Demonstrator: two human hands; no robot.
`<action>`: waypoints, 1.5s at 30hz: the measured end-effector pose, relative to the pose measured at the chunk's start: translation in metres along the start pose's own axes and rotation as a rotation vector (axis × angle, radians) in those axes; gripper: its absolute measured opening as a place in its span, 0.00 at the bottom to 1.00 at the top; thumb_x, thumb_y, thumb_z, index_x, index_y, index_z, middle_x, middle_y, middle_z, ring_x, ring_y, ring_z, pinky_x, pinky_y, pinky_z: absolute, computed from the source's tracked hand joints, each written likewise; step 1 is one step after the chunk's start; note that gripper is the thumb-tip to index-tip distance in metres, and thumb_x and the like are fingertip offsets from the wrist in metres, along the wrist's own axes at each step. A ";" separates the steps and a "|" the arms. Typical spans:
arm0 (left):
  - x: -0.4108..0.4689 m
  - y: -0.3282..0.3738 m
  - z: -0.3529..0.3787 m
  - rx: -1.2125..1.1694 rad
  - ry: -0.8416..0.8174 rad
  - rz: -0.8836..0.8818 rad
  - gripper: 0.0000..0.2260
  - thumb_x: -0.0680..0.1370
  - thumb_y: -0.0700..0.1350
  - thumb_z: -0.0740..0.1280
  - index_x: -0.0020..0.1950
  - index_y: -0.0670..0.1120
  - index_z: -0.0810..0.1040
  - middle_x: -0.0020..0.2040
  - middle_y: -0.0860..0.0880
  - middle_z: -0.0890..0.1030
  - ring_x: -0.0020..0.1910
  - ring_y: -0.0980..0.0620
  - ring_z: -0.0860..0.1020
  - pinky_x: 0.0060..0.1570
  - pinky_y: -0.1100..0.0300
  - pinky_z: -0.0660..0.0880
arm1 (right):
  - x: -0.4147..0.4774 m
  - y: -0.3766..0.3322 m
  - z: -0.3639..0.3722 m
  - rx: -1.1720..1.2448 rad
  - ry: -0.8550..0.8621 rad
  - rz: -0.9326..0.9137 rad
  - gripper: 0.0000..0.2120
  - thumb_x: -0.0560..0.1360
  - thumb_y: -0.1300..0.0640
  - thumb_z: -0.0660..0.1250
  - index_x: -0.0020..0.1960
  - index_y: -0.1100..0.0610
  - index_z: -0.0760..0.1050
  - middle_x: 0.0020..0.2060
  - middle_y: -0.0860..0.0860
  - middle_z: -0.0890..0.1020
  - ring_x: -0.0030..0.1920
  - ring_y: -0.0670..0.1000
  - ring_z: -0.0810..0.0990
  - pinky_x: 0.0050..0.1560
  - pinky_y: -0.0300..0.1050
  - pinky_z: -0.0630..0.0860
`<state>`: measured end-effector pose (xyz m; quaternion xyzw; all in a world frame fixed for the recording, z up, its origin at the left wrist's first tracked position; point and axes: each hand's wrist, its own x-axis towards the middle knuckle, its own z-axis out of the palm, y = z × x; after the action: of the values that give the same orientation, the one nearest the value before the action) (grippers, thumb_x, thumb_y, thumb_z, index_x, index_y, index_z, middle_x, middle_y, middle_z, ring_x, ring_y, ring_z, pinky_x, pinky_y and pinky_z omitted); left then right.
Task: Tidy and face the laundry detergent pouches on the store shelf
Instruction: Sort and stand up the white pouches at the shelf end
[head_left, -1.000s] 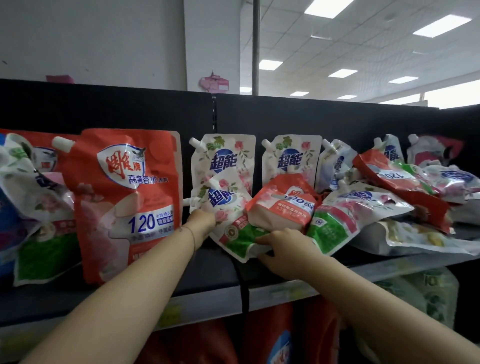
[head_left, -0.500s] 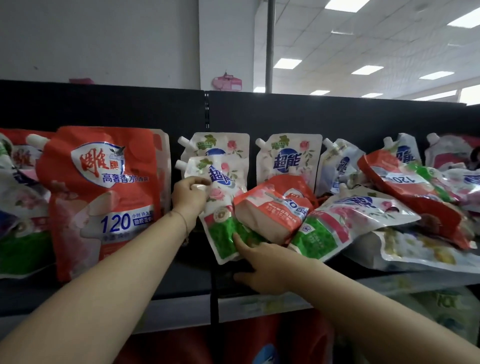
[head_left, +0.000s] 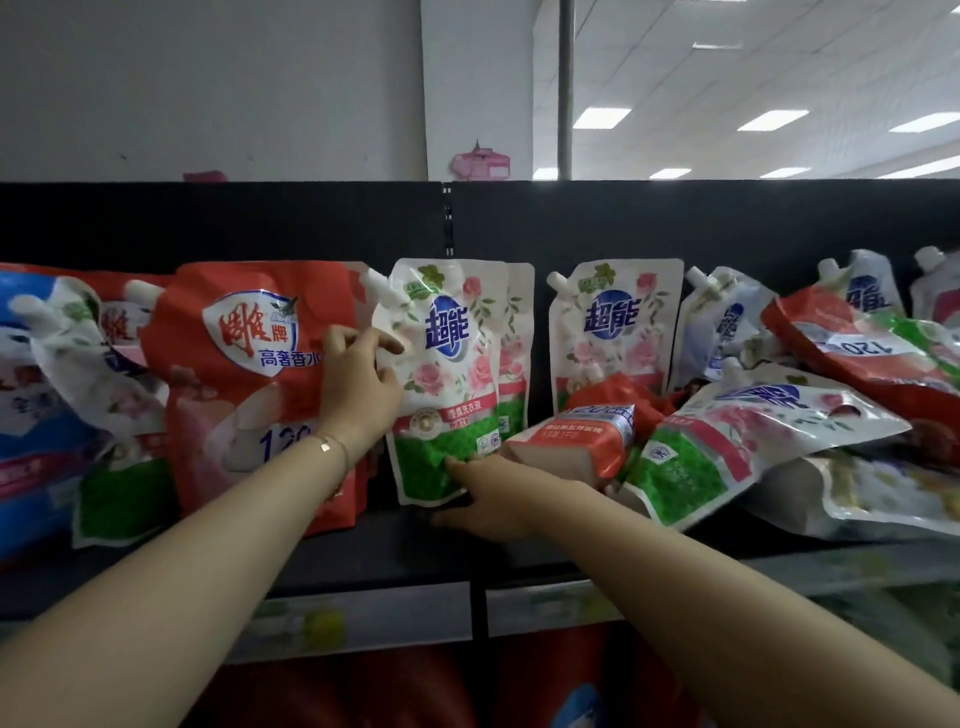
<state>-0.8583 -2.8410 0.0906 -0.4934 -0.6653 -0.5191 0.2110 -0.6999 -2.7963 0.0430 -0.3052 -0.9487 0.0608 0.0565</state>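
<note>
Left hand (head_left: 358, 384) pinches the white rose pouch (head_left: 452, 384) near its spout; the pouch stands upright on the shelf (head_left: 363, 561), facing front. Right hand (head_left: 493, 499) grips its bottom corner, I think, though the fingers are partly hidden. Further right, fallen pouches (head_left: 727, 447) lie heaped, so most of the tidying seems left to do.

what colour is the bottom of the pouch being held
The pouch is green at the bottom, white with roses above; head view.
</note>
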 end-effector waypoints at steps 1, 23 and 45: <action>-0.003 0.002 -0.001 0.055 0.039 0.051 0.09 0.73 0.32 0.63 0.52 0.40 0.78 0.55 0.44 0.67 0.53 0.46 0.70 0.55 0.65 0.65 | -0.004 0.001 -0.003 -0.045 0.052 -0.014 0.28 0.77 0.42 0.62 0.72 0.55 0.65 0.67 0.57 0.72 0.66 0.60 0.71 0.64 0.52 0.71; -0.021 0.057 0.131 -0.122 -0.799 -0.390 0.16 0.80 0.48 0.60 0.58 0.36 0.76 0.53 0.40 0.79 0.46 0.46 0.76 0.40 0.59 0.72 | -0.066 0.064 -0.008 -0.479 0.481 0.215 0.11 0.76 0.60 0.60 0.55 0.57 0.79 0.53 0.55 0.81 0.55 0.58 0.79 0.49 0.47 0.70; -0.016 0.107 0.077 -0.473 -0.046 -0.285 0.11 0.82 0.44 0.55 0.47 0.42 0.74 0.40 0.48 0.75 0.41 0.49 0.73 0.40 0.57 0.68 | -0.081 0.034 -0.012 -0.126 0.247 0.051 0.28 0.75 0.36 0.61 0.65 0.55 0.71 0.64 0.56 0.75 0.63 0.58 0.73 0.58 0.48 0.71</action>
<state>-0.7401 -2.7817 0.1009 -0.4423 -0.5929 -0.6730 -0.0004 -0.6133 -2.8153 0.0443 -0.3371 -0.9284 -0.0355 0.1521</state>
